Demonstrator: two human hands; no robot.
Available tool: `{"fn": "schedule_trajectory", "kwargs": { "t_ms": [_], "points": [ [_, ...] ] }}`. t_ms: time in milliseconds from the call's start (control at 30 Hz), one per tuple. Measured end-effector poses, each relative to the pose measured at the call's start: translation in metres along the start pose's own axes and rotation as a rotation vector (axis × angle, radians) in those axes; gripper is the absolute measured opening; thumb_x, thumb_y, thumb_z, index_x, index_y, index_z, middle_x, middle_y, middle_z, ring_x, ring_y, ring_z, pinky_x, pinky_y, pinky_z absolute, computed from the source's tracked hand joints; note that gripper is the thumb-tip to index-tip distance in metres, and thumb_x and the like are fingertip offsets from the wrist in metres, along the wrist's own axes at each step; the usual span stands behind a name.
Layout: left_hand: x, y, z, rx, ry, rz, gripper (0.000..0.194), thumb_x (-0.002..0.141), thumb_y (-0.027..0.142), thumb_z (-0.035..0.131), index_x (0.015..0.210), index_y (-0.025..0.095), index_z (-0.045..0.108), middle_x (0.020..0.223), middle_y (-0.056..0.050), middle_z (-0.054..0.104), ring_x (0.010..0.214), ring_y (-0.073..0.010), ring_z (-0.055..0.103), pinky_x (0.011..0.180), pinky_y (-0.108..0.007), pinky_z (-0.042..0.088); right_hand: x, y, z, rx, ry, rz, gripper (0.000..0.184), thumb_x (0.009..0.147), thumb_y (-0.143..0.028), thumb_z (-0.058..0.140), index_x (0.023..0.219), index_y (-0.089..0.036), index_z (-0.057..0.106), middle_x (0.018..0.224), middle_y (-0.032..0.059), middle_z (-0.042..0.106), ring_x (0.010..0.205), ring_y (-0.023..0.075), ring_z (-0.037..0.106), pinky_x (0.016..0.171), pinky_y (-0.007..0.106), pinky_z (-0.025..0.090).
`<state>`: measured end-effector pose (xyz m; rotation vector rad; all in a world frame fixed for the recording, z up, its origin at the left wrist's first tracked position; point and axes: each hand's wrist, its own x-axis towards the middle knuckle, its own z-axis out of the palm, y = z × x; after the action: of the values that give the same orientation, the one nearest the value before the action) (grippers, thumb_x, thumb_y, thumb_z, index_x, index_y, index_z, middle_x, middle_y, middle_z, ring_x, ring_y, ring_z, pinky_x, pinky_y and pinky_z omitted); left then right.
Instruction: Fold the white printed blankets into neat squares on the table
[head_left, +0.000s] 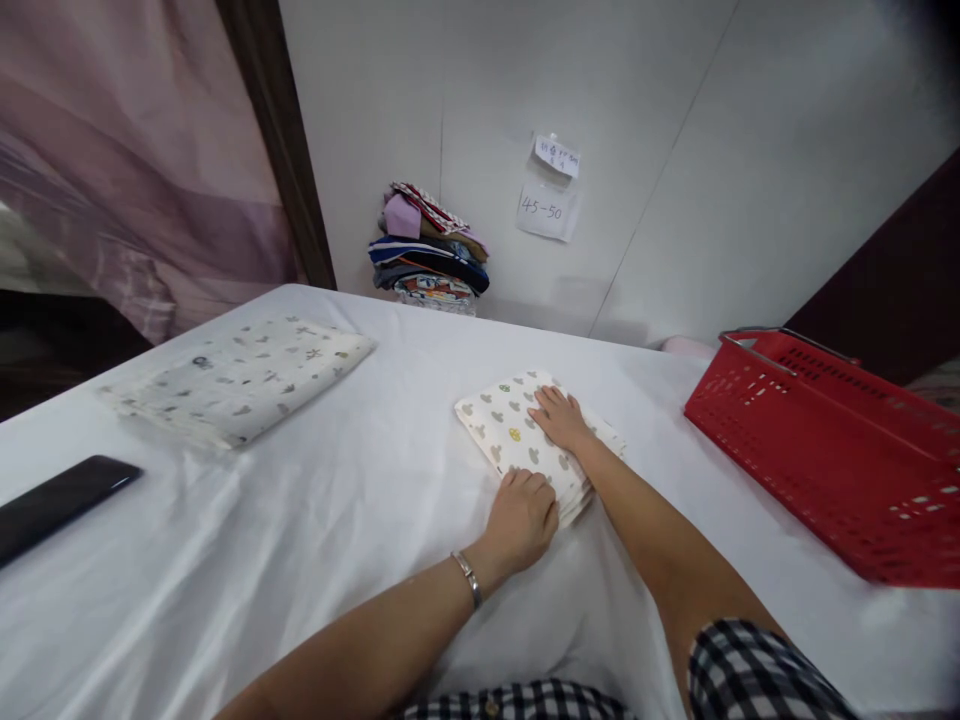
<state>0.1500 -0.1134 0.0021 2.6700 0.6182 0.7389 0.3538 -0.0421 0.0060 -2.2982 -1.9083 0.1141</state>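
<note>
A folded white cloth (487, 425) printed with grey mushroom shapes and a few yellow marks lies on the white-covered table (360, 520). My right hand (562, 418) rests flat on its top, fingers stretched toward the far side. At the cloth's near left edge, my left hand (523, 515) is closed, its curled fingers on the edge and its thumb side hidden. A bracelet (468, 579) circles my left wrist. Loose layers show along the cloth's near right side.
Another folded printed cloth (255, 375) lies at the left, with a black phone-like slab (64, 500) nearer me. At right stands a red plastic basket (825, 460). A stack of folded fabrics (431, 245) sits by the wall, beside paper notes (547, 210).
</note>
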Motion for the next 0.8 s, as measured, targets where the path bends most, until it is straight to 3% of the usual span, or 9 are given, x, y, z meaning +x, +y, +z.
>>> {"fn": "schedule_trajectory", "kwargs": {
  "t_ms": [100, 200, 400, 667, 800],
  "points": [
    [0.000, 0.000, 0.000, -0.004, -0.001, -0.005, 0.018, 0.087, 0.023, 0.044, 0.074, 0.018, 0.055, 0.083, -0.005, 0.056, 0.082, -0.0189, 0.047, 0.082, -0.039, 0.034, 0.001, -0.003, -0.005, -0.009, -0.027, 0.019, 0.053, 0.092, -0.049, 0.026, 0.138, -0.023, 0.035, 0.150, 0.0064, 0.023, 0.139, 0.0231, 0.013, 0.109, 0.049, 0.009],
    [0.000, 0.001, 0.001, -0.009, -0.001, -0.007, 0.018, 0.087, 0.023, 0.044, 0.073, 0.018, 0.055, 0.082, -0.005, 0.056, 0.082, -0.0193, 0.048, 0.080, -0.039, 0.034, -0.002, -0.021, -0.010, -0.013, -0.040, 0.031, 0.054, 0.091, -0.051, 0.027, 0.138, -0.024, 0.035, 0.151, 0.0073, 0.022, 0.139, 0.0259, 0.012, 0.108, 0.053, 0.007],
    [0.000, 0.001, -0.001, -0.037, 0.014, -0.008, 0.019, 0.087, 0.021, 0.042, 0.073, 0.018, 0.055, 0.083, -0.004, 0.058, 0.081, -0.0186, 0.049, 0.077, -0.036, 0.035, -0.011, -0.063, 0.005, 0.023, -0.076, -0.199, 0.057, 0.092, -0.053, 0.023, 0.141, -0.025, 0.030, 0.152, 0.0051, 0.017, 0.140, 0.0235, 0.009, 0.110, 0.048, 0.006],
    [0.000, -0.007, -0.004, -0.132, 0.022, 0.018, 0.017, 0.084, 0.018, 0.045, 0.068, 0.018, 0.051, 0.076, -0.002, 0.057, 0.076, -0.0159, 0.050, 0.072, -0.032, 0.036, -0.016, -0.068, 0.002, 0.032, -0.082, -0.167, 0.055, 0.093, -0.050, 0.023, 0.141, -0.024, 0.030, 0.152, 0.0066, 0.017, 0.139, 0.0231, 0.011, 0.109, 0.049, 0.008],
    [0.001, -0.016, -0.011, -0.272, 0.137, -0.048, 0.018, 0.084, 0.014, 0.044, 0.068, 0.018, 0.051, 0.075, -0.001, 0.057, 0.076, -0.0135, 0.051, 0.075, -0.029, 0.039, -0.028, -0.071, -0.004, 0.077, -0.108, -0.128, 0.050, 0.093, -0.045, 0.029, 0.139, -0.026, 0.035, 0.150, 0.0073, 0.024, 0.139, 0.0243, 0.015, 0.108, 0.052, 0.009]
  ]
}}
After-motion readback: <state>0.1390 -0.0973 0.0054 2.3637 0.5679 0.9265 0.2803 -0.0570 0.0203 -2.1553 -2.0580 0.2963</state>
